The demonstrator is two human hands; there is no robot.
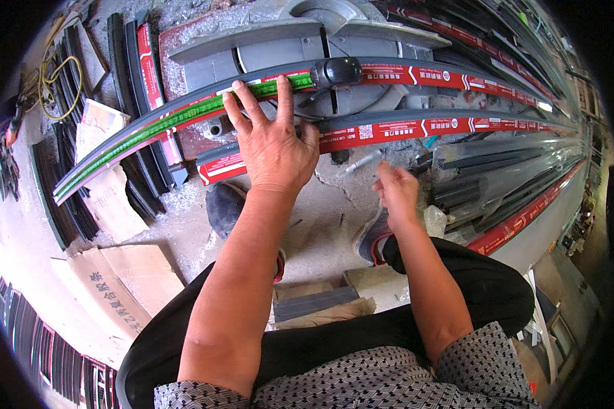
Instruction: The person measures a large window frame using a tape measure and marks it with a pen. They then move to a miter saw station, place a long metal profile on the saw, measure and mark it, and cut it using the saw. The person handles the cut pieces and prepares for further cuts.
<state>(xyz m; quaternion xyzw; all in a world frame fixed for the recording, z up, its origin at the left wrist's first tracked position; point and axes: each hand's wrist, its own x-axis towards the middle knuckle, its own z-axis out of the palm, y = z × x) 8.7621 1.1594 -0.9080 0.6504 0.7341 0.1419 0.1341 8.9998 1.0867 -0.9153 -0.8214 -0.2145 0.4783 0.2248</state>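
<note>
My left hand [274,146] is open, fingers spread. Its fingertips rest on the green blade of a tape measure [184,114], which lies along a grey profile with a red film strip [416,73]. The black tape case [338,71] sits on that profile, just right of my fingers. A second red-striped profile [368,133] runs nearer to me, passing under my left hand. My right hand [397,189] hovers above the floor with curled fingers; whether anything is in them is hidden. Close to it, a white marker-like stick [363,162] lies beside the nearer profile.
A grey metal machine table [273,60] stands under and behind the profiles. Plastic-wrapped dark profiles [505,167] lie to the right. Black profile lengths [119,61] and a yellow cable [46,85] are at the left, flattened cardboard [119,279] at the near left. My shoes [225,208] flank the floor between.
</note>
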